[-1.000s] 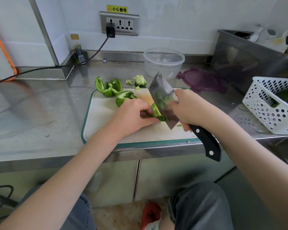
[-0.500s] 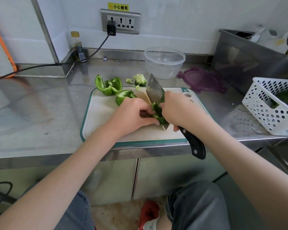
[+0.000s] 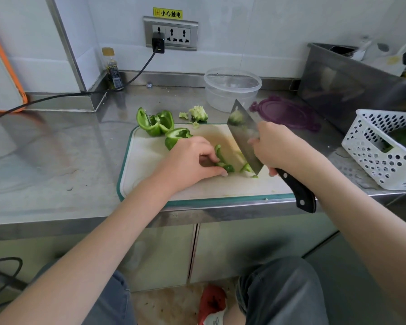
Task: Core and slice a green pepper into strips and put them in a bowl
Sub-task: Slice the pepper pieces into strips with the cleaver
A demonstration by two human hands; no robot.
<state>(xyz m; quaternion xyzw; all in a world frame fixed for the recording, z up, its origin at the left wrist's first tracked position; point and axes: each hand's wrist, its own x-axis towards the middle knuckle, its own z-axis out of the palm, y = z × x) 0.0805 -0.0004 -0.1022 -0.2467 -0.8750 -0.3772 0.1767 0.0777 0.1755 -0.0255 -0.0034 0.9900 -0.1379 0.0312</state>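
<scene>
This is a kitchen, and its fittings look more commercial than homely. The hands work over a stainless-steel counter (image 3: 56,165) with steel cabinet doors (image 3: 159,254) beneath them, and a steel splashback strip runs along the white wall beyond. Further signs are the cutting board (image 3: 145,160) under the hands, a steel bin (image 3: 352,90) to their right, and a wall socket (image 3: 171,34) with a yellow warning label (image 3: 167,13) beyond them.

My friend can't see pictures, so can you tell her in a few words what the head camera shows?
A person slices a green pepper piece on a white cutting board: the left hand holds it down and the right hand grips a cleaver. More pepper pieces wait on the board, and a clear bowl stands behind, on the steel counter.
</scene>
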